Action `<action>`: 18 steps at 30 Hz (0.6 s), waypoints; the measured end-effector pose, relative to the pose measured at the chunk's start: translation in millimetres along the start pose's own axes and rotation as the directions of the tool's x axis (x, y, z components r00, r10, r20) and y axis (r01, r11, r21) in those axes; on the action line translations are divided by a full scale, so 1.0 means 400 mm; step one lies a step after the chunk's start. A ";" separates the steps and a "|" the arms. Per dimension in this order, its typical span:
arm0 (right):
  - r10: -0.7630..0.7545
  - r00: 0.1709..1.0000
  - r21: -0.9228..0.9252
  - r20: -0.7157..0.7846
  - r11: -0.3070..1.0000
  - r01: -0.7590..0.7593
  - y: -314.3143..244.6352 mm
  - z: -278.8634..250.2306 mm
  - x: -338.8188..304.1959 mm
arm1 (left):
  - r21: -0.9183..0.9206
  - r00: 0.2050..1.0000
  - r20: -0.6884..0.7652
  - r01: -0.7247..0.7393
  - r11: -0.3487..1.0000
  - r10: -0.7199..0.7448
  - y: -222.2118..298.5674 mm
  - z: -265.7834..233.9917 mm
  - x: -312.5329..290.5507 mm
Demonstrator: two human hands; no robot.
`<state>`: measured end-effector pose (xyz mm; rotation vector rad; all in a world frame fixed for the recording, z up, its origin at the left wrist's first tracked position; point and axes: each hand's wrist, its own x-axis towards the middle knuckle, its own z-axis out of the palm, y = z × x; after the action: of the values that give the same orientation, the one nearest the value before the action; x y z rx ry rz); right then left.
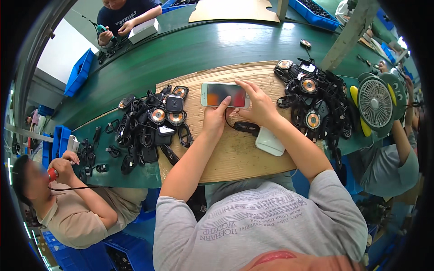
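A white-framed smartphone with a lit, colourful screen lies sideways above the cardboard sheet. My left hand grips its lower edge, thumb over the screen. Closed about the phone's right end is my right hand, one finger along the top corner. A black cable comes out from beneath the phone and lies coiled below my right hand; what it joins to is hidden. A white rounded flat box rests on the cardboard under my right forearm.
Piles of black-cabled round chargers with copper coils lie left and right. A green desk fan stands at the right. One co-worker sits at left; another works across the green bench. Blue bins stand beyond.
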<state>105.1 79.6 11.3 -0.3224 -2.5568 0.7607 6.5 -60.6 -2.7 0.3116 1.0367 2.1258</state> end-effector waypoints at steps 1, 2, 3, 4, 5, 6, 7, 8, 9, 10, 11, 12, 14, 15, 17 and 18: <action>-0.011 1.000 0.015 -0.016 1.000 0.011 -0.003 0.002 0.003 | -0.001 1.000 0.002 -0.005 1.000 0.005 0.008 0.003 -0.002; -0.022 0.999 0.030 -0.033 0.999 0.023 -0.006 0.001 0.004 | -0.001 1.000 0.004 -0.010 1.000 0.010 0.015 0.007 -0.002; -0.029 0.999 0.029 -0.040 0.999 0.030 -0.011 -0.001 0.005 | 0.002 1.000 0.010 -0.019 1.000 0.019 0.018 0.007 -0.004; -0.028 0.998 0.026 -0.050 0.999 0.029 -0.015 -0.006 0.002 | -0.025 1.000 0.008 -0.021 0.999 0.022 0.017 0.006 -0.005; -0.028 0.998 0.026 -0.062 0.999 0.029 -0.017 -0.013 -0.003 | -0.048 1.000 0.005 -0.025 0.999 0.026 0.012 0.007 -0.006; -0.028 0.997 0.026 -0.076 0.999 0.030 -0.017 -0.022 -0.009 | -0.070 1.000 0.004 -0.030 0.997 0.030 0.006 0.009 -0.007; -0.028 0.995 0.028 -0.093 0.999 0.031 -0.015 -0.031 -0.016 | -0.089 0.999 0.005 -0.034 0.995 0.035 0.003 0.014 -0.009; -0.044 0.992 0.043 -0.115 0.998 0.049 -0.006 -0.039 -0.004 | -0.090 1.000 0.012 -0.021 0.996 0.023 0.019 0.023 0.006; -0.060 0.989 0.059 -0.138 0.996 0.069 0.003 -0.046 0.006 | -0.089 1.000 0.018 -0.009 0.996 0.010 0.033 0.033 0.012; -0.052 0.982 0.057 -0.182 0.996 0.063 0.014 -0.054 0.004 | -0.062 0.998 0.055 -0.005 0.998 0.009 0.028 0.042 0.017; -0.084 0.984 0.035 -0.155 0.995 0.090 0.016 -0.065 -0.006 | -0.064 1.000 0.002 0.008 0.998 -0.008 0.021 0.052 0.005; -0.113 0.986 0.013 -0.124 0.993 0.116 0.023 -0.078 -0.008 | -0.066 0.998 -0.054 0.021 0.998 -0.025 0.017 0.063 0.007; -0.103 0.986 0.014 -0.134 0.994 0.106 0.019 -0.094 -0.022 | -0.044 0.999 -0.041 0.011 0.999 -0.012 0.009 0.077 -0.012; -0.092 0.988 0.009 -0.122 0.996 0.094 0.019 -0.098 -0.028 | -0.040 0.999 -0.039 0.004 0.999 -0.006 0.004 0.079 -0.018; -0.067 0.994 -0.001 -0.090 0.998 0.067 0.021 -0.096 -0.037 | -0.037 0.999 -0.042 -0.004 0.999 0.002 -0.006 0.075 -0.021; -0.066 0.994 0.006 -0.088 0.998 0.067 0.026 -0.092 -0.034 | -0.033 0.999 -0.049 -0.003 0.999 0.002 -0.006 0.074 -0.020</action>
<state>135.7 100.1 28.0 -0.2603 -2.4684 0.7178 28.3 -48.1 15.2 0.2462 1.0285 2.1601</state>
